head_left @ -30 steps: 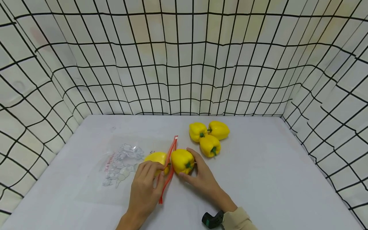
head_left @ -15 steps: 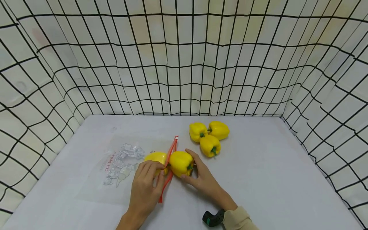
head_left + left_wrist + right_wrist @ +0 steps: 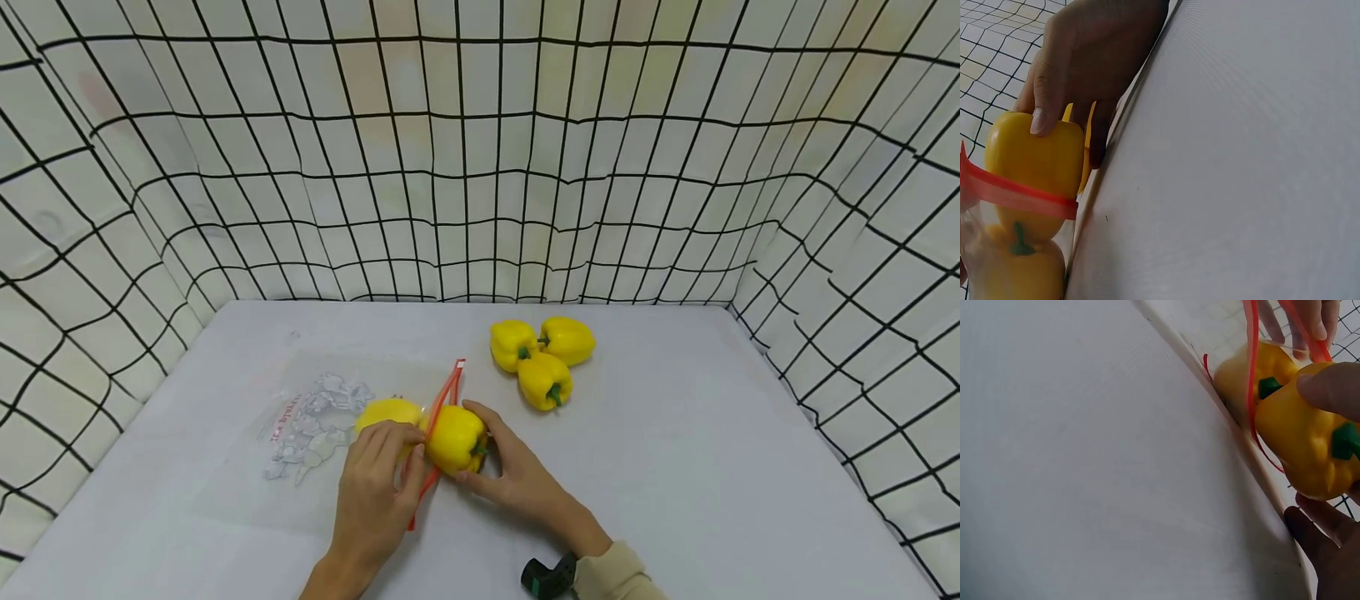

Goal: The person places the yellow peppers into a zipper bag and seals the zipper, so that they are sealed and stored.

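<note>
A clear zip bag [image 3: 247, 492] with a printed drawing lies flat, its red-edged mouth [image 3: 447, 392] facing right. One yellow bell pepper [image 3: 386, 410] sits inside, just behind the opening. My left hand [image 3: 373, 492] pinches the red edge between thumb and fingers. My right hand [image 3: 525, 485] grips a second yellow bell pepper [image 3: 454, 440], thumb on the near side and fingers on the far side. In the left wrist view, this pepper [image 3: 1035, 147] is partly through the red mouth [image 3: 1022, 195] and close against the bagged pepper [image 3: 1025, 272].
Three more yellow bell peppers [image 3: 545, 381] lie clustered behind my right hand on the white table [image 3: 712, 467]. A black grid net [image 3: 480, 175] rises along the back and both sides. A black device [image 3: 549, 577] is at my right wrist, beside a beige sleeve [image 3: 618, 573].
My right hand has moved left with its bell pepper, now partly past the red mouth. The bagged pepper has shifted left too. My left hand keeps hold of the edge.
</note>
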Demonstrator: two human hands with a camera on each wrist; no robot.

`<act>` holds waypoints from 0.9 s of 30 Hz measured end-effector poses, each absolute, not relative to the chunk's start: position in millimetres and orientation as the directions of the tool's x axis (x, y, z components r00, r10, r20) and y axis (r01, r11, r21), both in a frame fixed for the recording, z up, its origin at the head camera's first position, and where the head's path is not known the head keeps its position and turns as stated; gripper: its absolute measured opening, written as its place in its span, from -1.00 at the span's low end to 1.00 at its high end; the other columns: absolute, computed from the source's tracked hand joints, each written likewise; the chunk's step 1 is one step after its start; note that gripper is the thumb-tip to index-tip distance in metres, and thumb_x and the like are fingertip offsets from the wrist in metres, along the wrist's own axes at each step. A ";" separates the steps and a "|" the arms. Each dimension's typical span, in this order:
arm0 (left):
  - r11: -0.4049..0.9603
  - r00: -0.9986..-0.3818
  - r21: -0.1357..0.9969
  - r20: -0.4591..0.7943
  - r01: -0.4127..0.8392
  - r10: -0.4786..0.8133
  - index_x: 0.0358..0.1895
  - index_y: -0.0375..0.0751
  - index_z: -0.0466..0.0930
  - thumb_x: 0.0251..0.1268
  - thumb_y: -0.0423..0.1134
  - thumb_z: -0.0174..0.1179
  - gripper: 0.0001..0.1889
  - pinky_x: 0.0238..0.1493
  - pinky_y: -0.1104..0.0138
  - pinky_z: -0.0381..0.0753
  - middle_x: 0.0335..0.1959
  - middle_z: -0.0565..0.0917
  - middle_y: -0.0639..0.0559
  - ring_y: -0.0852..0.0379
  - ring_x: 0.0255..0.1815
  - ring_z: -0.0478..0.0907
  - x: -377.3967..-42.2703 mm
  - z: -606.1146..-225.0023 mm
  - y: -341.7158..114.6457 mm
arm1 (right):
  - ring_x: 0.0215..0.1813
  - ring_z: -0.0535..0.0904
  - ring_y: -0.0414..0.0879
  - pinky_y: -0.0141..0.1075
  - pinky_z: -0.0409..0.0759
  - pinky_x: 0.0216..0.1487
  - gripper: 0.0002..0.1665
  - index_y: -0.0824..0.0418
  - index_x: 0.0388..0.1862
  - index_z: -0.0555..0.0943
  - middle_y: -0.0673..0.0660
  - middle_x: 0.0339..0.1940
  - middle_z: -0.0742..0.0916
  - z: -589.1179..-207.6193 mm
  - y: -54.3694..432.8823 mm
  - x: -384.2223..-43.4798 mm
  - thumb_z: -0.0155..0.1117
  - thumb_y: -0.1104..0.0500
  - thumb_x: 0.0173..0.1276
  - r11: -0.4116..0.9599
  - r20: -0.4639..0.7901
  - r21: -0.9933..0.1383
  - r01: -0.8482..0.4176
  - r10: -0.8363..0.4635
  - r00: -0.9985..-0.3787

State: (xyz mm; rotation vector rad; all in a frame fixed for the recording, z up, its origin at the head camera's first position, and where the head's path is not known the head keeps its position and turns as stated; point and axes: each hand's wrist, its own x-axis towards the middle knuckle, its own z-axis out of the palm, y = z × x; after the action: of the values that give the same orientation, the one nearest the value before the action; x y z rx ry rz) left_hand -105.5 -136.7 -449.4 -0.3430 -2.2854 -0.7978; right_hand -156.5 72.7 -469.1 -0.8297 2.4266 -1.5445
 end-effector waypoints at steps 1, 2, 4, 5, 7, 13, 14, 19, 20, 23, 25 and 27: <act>0.775 -0.733 0.453 0.680 0.442 0.020 -0.15 -0.13 0.67 0.22 -0.44 0.41 -0.80 0.31 0.47 0.38 -0.14 0.71 0.10 0.08 0.05 0.57 -105.3 -449.4 -136.7 | 0.64 0.27 -0.13 0.10 0.19 0.68 0.02 -0.18 0.68 0.13 -0.12 0.66 0.34 -469.0 72.1 -155.9 0.47 -0.02 0.36 0.319 0.174 -0.868 -0.381 -0.523 -0.834; 0.774 -0.734 0.454 0.679 0.441 0.020 -0.15 -0.13 0.67 0.22 -0.44 0.41 -0.80 0.31 0.47 0.38 -0.15 0.71 0.10 0.08 0.04 0.56 -105.0 -449.2 -136.8 | 0.63 0.29 -0.13 0.09 0.21 0.68 0.03 -0.16 0.68 0.14 -0.12 0.65 0.34 -469.1 71.5 -155.3 0.47 0.00 0.35 0.320 0.184 -0.862 -0.392 -0.523 -0.832; 0.783 -0.733 0.446 0.680 0.432 0.017 -0.15 -0.13 0.67 0.21 -0.45 0.43 -0.79 0.32 0.54 0.37 -0.15 0.71 0.10 0.09 0.04 0.57 -104.4 -449.1 -136.7 | 0.59 0.33 -0.13 0.04 0.27 0.65 0.04 -0.11 0.68 0.15 -0.11 0.64 0.36 -469.5 70.2 -154.3 0.48 0.02 0.34 0.319 0.206 -0.853 -0.414 -0.523 -0.827; 0.785 -0.734 0.448 0.680 0.427 0.012 -0.15 -0.14 0.67 0.20 -0.45 0.43 -0.78 0.33 0.57 0.36 -0.16 0.71 0.10 0.10 0.04 0.57 -104.0 -449.0 -136.4 | 0.57 0.35 -0.13 0.01 0.31 0.64 0.04 -0.09 0.68 0.16 -0.10 0.63 0.37 -469.7 69.6 -153.7 0.49 0.05 0.33 0.316 0.213 -0.851 -0.420 -0.523 -0.825; 0.795 -0.736 0.446 0.677 0.411 0.001 -0.14 -0.14 0.67 0.19 -0.46 0.45 -0.77 0.35 0.66 0.31 -0.17 0.71 0.10 0.11 0.04 0.57 -103.2 -448.9 -135.7 | 0.51 0.40 -0.13 -0.06 0.37 0.60 0.04 -0.06 0.67 0.17 -0.09 0.60 0.40 -470.0 68.3 -152.9 0.50 0.09 0.31 0.305 0.228 -0.848 -0.433 -0.527 -0.819; 0.812 -0.741 0.446 0.671 0.376 -0.025 -0.13 -0.14 0.68 0.20 -0.44 0.46 -0.77 0.36 0.76 0.25 -0.17 0.71 0.09 0.14 0.05 0.59 -102.2 -448.5 -134.0 | 0.49 0.45 -0.11 -0.14 0.51 0.49 0.03 0.06 0.64 0.21 -0.07 0.57 0.44 -470.1 65.1 -152.9 0.53 0.16 0.29 0.253 0.264 -0.856 -0.451 -0.537 -0.801; 0.811 -0.739 0.446 0.674 0.378 -0.026 -0.14 -0.14 0.68 0.20 -0.44 0.46 -0.77 0.36 0.75 0.26 -0.17 0.72 0.09 0.13 0.04 0.60 -102.2 -448.3 -134.0 | 0.49 0.45 -0.10 -0.14 0.53 0.48 0.02 0.07 0.64 0.21 -0.06 0.58 0.44 -470.2 64.7 -153.1 0.53 0.16 0.30 0.243 0.275 -0.854 -0.459 -0.538 -0.797; 0.820 -0.734 0.443 0.678 0.363 -0.041 -0.15 -0.14 0.67 0.18 -0.44 0.47 -0.77 0.26 0.76 0.33 -0.19 0.73 0.08 0.14 -0.03 0.61 -102.2 -447.3 -133.9 | 0.46 0.46 -0.06 -0.14 0.57 0.44 0.00 0.11 0.63 0.20 0.01 0.56 0.42 -472.0 63.3 -153.3 0.52 0.18 0.32 0.210 0.319 -0.846 -0.490 -0.537 -0.781; 0.822 -0.736 0.444 0.675 0.357 -0.045 -0.15 -0.14 0.67 0.19 -0.43 0.47 -0.77 0.20 0.76 0.37 -0.19 0.73 0.08 0.15 -0.06 0.59 -101.9 -447.1 -133.7 | 0.46 0.46 -0.06 -0.14 0.57 0.44 0.00 0.11 0.63 0.20 0.01 0.55 0.42 -472.2 63.3 -153.2 0.52 0.19 0.32 0.208 0.320 -0.847 -0.490 -0.536 -0.781; 0.828 -0.743 0.447 0.667 0.340 -0.055 -0.15 -0.14 0.66 0.21 -0.41 0.45 -0.79 -0.05 0.63 0.54 -0.20 0.72 0.05 0.18 -0.18 0.54 -101.6 -446.2 -133.0 | 0.47 0.44 -0.07 -0.14 0.56 0.45 0.01 0.12 0.63 0.20 0.01 0.55 0.41 -472.0 63.4 -152.9 0.52 0.23 0.30 0.208 0.315 -0.851 -0.483 -0.533 -0.785; 0.822 -0.748 0.457 0.662 0.341 -0.057 -0.15 -0.15 0.65 0.22 -0.42 0.44 -0.79 -0.21 0.49 0.63 -0.22 0.71 0.04 0.20 -0.25 0.52 -101.3 -445.7 -132.4 | 0.48 0.43 -0.07 -0.14 0.55 0.46 0.02 0.12 0.64 0.20 0.01 0.55 0.41 -472.1 63.8 -153.1 0.52 0.25 0.29 0.211 0.313 -0.851 -0.481 -0.532 -0.787; 0.816 -0.753 0.466 0.655 0.341 -0.060 -0.14 -0.17 0.65 0.21 -0.44 0.43 -0.79 -0.31 0.39 0.67 -0.24 0.70 0.03 0.22 -0.32 0.52 -101.0 -445.1 -131.7 | 0.48 0.43 -0.07 -0.14 0.54 0.47 0.02 0.12 0.64 0.21 0.00 0.56 0.41 -472.1 64.1 -153.5 0.53 0.26 0.29 0.217 0.311 -0.849 -0.481 -0.530 -0.789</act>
State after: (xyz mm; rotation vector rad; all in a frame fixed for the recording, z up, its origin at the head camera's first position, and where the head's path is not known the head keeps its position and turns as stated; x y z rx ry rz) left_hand -101.0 -131.7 -445.1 -0.2056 -2.3120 -0.7608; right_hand -153.5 64.1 -472.1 -1.0038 2.4147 -1.6566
